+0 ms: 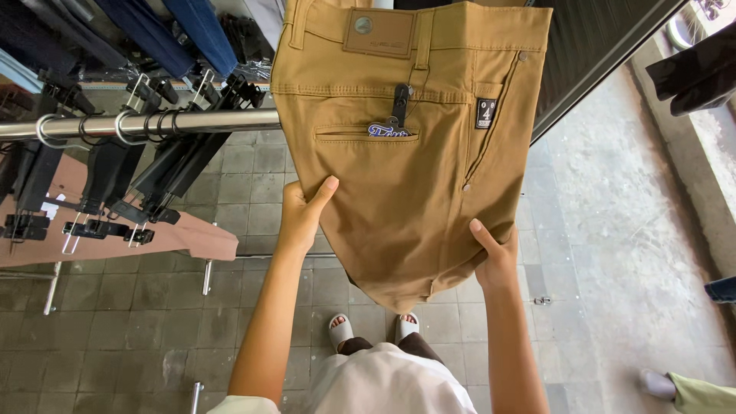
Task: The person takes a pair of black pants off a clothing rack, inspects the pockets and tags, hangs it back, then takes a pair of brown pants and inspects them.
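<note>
A pair of tan folded trousers (406, 138) hangs in front of me, back side showing, with a brown patch at the waistband, a black tag on the side and a small label at the back pocket. My left hand (301, 213) grips the trousers' left edge, thumb on the front of the cloth. My right hand (494, 257) holds the lower right edge, thumb over the fabric. The waistband's top is cut off by the frame, so what holds it up is hidden.
A metal clothes rail (138, 123) runs at the left with several black clip hangers (115, 192) and dark garments. Below it is a brown shelf board (192, 238). Grey tiled floor lies beneath. Another person's foot (659, 383) shows at lower right.
</note>
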